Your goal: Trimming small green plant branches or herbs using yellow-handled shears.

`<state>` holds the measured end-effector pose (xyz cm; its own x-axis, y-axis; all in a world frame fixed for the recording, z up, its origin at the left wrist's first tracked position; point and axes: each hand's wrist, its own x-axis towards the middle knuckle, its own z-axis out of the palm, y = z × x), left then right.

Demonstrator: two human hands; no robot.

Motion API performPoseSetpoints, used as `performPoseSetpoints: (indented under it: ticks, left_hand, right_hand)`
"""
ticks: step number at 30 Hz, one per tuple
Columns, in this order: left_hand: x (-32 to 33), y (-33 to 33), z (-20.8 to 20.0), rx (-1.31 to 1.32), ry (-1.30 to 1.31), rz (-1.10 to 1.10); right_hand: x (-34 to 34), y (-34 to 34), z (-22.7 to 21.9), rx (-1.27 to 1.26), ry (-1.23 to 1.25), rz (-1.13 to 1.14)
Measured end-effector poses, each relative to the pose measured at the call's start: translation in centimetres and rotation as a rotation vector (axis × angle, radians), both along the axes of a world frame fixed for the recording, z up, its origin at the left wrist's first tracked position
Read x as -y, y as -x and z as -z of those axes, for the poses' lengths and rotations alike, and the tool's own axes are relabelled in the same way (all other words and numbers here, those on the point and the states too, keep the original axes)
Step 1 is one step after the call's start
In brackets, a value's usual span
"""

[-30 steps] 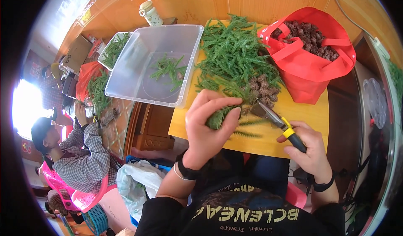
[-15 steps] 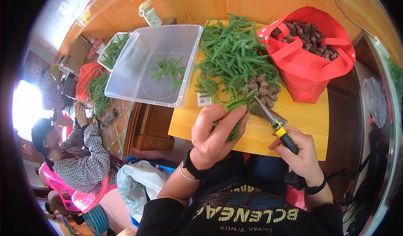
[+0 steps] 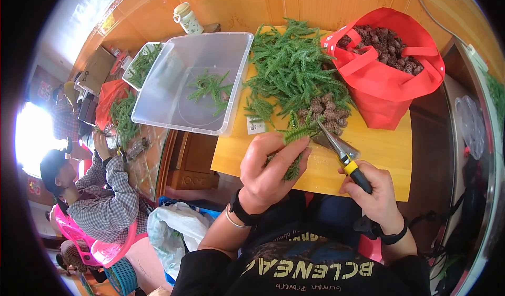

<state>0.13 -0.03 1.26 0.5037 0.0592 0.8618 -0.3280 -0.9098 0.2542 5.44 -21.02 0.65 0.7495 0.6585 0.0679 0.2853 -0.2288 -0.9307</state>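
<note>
Pinched in the fingers of my left hand (image 3: 265, 164) is a green artificial pine sprig (image 3: 297, 133), its lower needles showing beneath my fingers. My right hand (image 3: 376, 191) is wrapped round the black and yellow handle of long-nosed pliers (image 3: 341, 151). Their metal tip points up and left, close to the sprig's right end; whether it grips a stem there I cannot tell. Just beyond the tip, a small heap of brown pine cones (image 3: 331, 112) rests on the yellow board (image 3: 376, 159). Behind it lies a large pile of green sprigs (image 3: 294, 67).
A red bag (image 3: 386, 93) full of pine cones stands at the right. Left of the board is a clear plastic bin (image 3: 184, 119) with a few sprigs inside. A bottle (image 3: 188, 19) stands at the back. Farther left, a person in a checked shirt (image 3: 105, 206) works at another table.
The pliers and my right hand have shifted very slightly to the left. My left hand stays nearly still with the sprig, whose upper tip has tilted a little.
</note>
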Motion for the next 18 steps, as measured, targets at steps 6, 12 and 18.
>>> performPoseSetpoints:
  ticks: [6,12,18]
  left_hand:
    - [-1.0,-0.3,-0.8,-0.358,0.548,0.327]
    - [-2.4,0.3,-3.2,-0.944,1.394,0.786]
    - [-0.9,-0.2,-0.9,-0.538,1.072,0.565]
  right_hand:
    - [0.1,-1.1,-0.3,0.424,0.033,0.064]
    - [1.3,-2.9,-1.0,0.919,0.107,0.043]
    - [1.4,-2.2,-0.6,0.516,0.016,-0.022]
